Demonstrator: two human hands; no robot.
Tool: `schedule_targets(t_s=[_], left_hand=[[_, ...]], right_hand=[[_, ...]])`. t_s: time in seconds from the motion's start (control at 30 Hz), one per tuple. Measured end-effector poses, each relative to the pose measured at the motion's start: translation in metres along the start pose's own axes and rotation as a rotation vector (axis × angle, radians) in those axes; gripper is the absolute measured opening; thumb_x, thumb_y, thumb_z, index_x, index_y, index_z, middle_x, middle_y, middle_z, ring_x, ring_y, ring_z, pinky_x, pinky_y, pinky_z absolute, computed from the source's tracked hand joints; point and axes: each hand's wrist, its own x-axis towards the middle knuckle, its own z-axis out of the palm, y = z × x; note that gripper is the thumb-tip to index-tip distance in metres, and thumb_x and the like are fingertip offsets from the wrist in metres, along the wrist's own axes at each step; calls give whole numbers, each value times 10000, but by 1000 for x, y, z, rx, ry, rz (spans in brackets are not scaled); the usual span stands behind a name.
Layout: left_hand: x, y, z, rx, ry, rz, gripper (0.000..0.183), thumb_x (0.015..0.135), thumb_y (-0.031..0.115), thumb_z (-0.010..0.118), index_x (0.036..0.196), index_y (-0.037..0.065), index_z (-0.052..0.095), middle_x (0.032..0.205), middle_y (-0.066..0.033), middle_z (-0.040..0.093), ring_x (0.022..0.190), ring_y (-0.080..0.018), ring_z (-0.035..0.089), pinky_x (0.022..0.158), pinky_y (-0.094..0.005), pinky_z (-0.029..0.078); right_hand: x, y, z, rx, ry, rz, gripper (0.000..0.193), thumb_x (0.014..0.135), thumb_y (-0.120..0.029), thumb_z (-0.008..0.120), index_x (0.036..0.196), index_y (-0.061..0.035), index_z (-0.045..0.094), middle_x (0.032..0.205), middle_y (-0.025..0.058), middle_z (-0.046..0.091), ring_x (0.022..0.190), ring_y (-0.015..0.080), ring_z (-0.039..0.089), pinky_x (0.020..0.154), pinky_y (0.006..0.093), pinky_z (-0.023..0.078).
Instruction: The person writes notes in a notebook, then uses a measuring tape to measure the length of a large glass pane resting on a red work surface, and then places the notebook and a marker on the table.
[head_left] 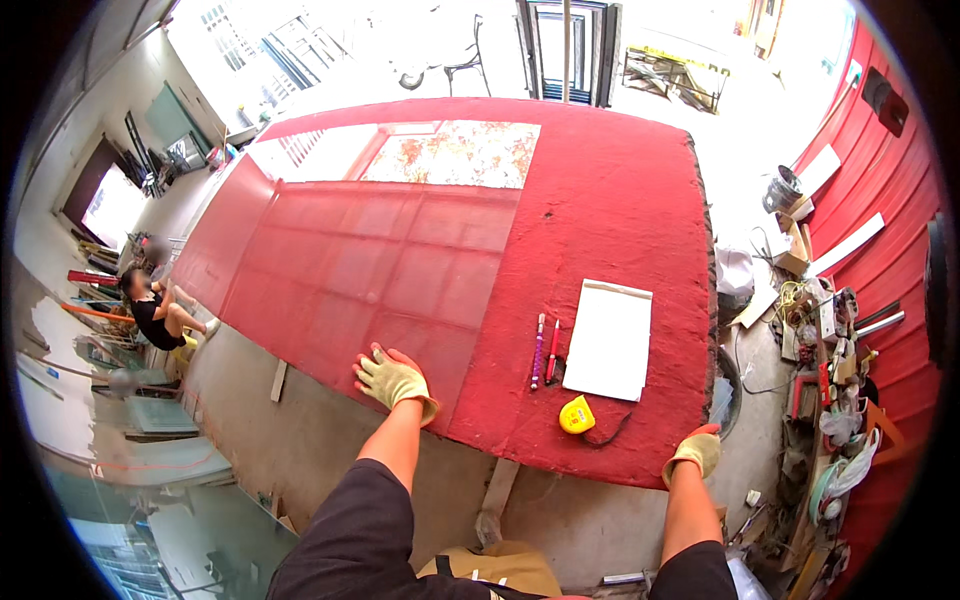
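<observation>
A large table (610,210) with a worn red cover spreads out before me. On its left and middle lies a sheet of glass (400,250) that mirrors a grid and a bright patch. My left hand (393,380), in a pale yellow glove with red fingertips, rests on the glass at the near edge, fingers spread. At the near right corner my right hand (694,453), gloved alike, lies on the table's edge and holds no loose thing. Between the hands are a white paper pad (608,340), a yellow tape measure (576,415), a red pen (553,350) and a patterned purple pen (538,352).
Along the right wall stands a bench (815,470) cluttered with tools, cords and bags. A black bucket (782,190) is beyond the right edge. Another person (160,310) sits low at the left, by stacked glass panes (165,465). Dark metal frames (568,50) stand behind the table.
</observation>
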Motion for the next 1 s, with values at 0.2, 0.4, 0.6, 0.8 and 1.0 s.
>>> schedule_targets(t_s=[0.2, 0.4, 0.6, 0.8, 1.0], left_hand=[[-2, 9, -3, 32, 10, 47, 527, 1144, 426, 442, 1621, 231, 556, 1683, -137, 500, 1596, -379, 414, 1293, -604, 324], [-8, -12, 28, 132, 53, 64, 494, 1142, 446, 435, 1563, 247, 601, 1603, -128, 557, 1510, -362, 500, 1214, -634, 397], [-6, 3, 24, 110, 37, 72, 496, 1142, 477, 419, 1542, 269, 625, 1587, -113, 574, 1488, -372, 508, 1203, -622, 396], [1, -4, 27, 80, 55, 68, 471, 1128, 446, 470, 1507, 230, 646, 1572, -141, 581, 1475, -400, 520, 1187, -632, 419], [1, -6, 32, 84, 70, 77, 463, 1128, 449, 473, 1498, 237, 653, 1565, -133, 599, 1473, -394, 521, 1177, -636, 426]], right_hand=[[-2, 1, -19, 20, -59, -90, 709, 1157, -529, 312, 1071, -31, 808, 1118, 280, 793, 1058, 506, 761, 885, 634, 588], [-2, -10, -21, -95, -47, 8, 731, 1118, -557, 317, 1115, -55, 850, 1159, 261, 802, 1137, 494, 759, 968, 607, 599], [9, 5, -7, -38, 1, 39, 741, 1113, -555, 308, 1124, -49, 848, 1159, 251, 807, 1132, 483, 767, 979, 600, 599], [-4, -10, -11, -78, -22, 44, 772, 1123, -560, 281, 1119, -30, 841, 1140, 251, 805, 1149, 490, 752, 997, 594, 589], [5, -3, -4, -35, -52, 63, 779, 1123, -571, 274, 1169, -34, 838, 1199, 255, 793, 1196, 489, 734, 1019, 594, 581]])
